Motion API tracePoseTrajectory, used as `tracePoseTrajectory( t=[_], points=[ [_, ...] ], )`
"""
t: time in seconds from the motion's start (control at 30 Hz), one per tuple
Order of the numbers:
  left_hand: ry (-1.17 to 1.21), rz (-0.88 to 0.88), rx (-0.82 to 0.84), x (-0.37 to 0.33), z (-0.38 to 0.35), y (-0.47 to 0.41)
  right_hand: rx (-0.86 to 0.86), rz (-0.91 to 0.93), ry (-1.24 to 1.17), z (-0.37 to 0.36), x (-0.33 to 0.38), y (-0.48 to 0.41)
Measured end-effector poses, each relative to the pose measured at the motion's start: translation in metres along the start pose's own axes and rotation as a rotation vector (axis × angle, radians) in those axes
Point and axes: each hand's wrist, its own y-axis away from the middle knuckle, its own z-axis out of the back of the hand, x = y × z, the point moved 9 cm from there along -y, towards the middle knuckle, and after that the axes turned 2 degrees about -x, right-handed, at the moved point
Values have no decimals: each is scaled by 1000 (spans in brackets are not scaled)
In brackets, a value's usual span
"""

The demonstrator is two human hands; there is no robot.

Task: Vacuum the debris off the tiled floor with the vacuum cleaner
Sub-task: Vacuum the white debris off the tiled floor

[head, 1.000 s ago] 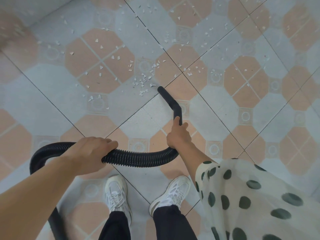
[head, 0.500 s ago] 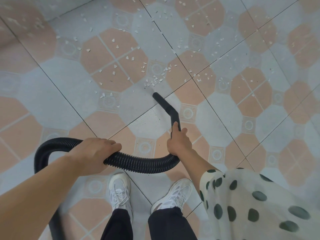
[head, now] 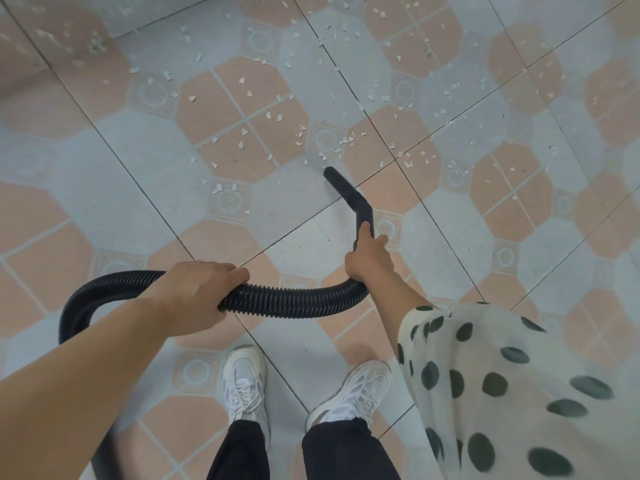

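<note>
**Hose in both hands, nozzle at the edge of the chips**

The black ribbed hose (head: 294, 301) loops left, passes behind the left forearm and leaves the picture at the bottom edge, so whatever it joins is cut off. Where the right grip (head: 369, 258) closes around the hose, the join with the rigid bent nozzle (head: 346, 190) is covered by the fingers. The left grip (head: 194, 292) is wrapped over the hose from above, with its fingertips curled under it. Whether the nozzle's mouth touches the tiled floor (head: 121, 161) cannot be told. The mouth sits just beside the nearest cluster of white debris (head: 332, 147). More chips lie scattered beyond it and to either side, and those at the upper left corner are blurred.

A loose white garment with dark dots (head: 502, 375) is smeared by blur and hides the right arm above the forearm and the floor at the lower right. Below the hose, two white shoes (head: 244, 379) stand on the tiles under black trousers (head: 239, 452), which are cut off by the bottom edge.
</note>
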Motion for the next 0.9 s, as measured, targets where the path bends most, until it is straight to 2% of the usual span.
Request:
tracePoseTrajectory(
  t=[0.37, 0.9],
  points=[
    [-27, 54, -2, -12, 8, -37, -70, 17, 35, 30, -5, -37],
    [-30, 115, 36, -31, 4, -20, 60, 193, 186, 16, 1, -29]
  ],
)
